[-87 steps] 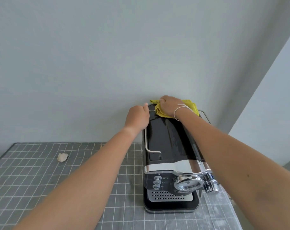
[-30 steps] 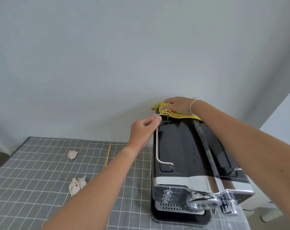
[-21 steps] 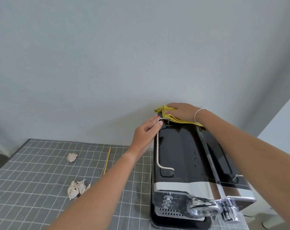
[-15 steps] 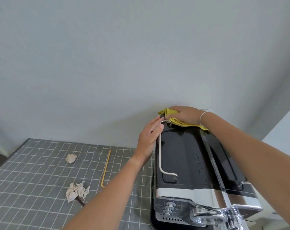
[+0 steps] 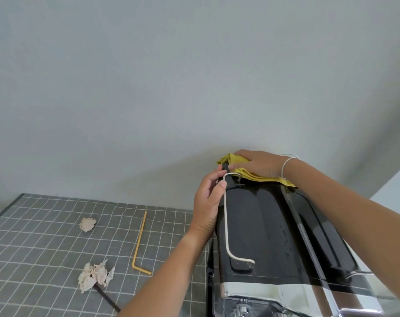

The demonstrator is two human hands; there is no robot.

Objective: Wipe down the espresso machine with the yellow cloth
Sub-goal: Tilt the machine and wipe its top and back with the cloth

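The espresso machine [image 5: 274,236] is seen at the right side of the worktop [image 5: 46,248], its rear end close to the wall [image 5: 148,76]. A grey grid-pattern covering is spread over the worktop. The yellow cloth [image 5: 260,176] is laid on the far end of the machine's glossy black top, by the wall. The right hand [image 5: 258,164] is pressed flat on the cloth, palm down, fingers [image 5: 240,154] extended toward the machine's far left corner; the cloth is trapped under palm and fingers rather than pinched, with a bunched fold sticking out past the fingertips and a flat edge showing below the wrist. A thin white bracelet [image 5: 286,165] is worn on that wrist. The left hand [image 5: 208,202] is set against the machine's left side near the far corner, fingers loosely curled, thumb tip touching the metal rail [image 5: 226,225] that runs along the top's left edge; a full wrap round the rail cannot be confirmed. The left fingers are just beside the cloth, not on it. Left of the machine, on the worktop, a bent yellow straw [image 5: 139,239] is lying, with one crumpled paper ball [image 5: 87,224] further left and another crumpled paper wad [image 5: 95,275] nearer the front edge, a dark stick [image 5: 107,298] poking from under it.
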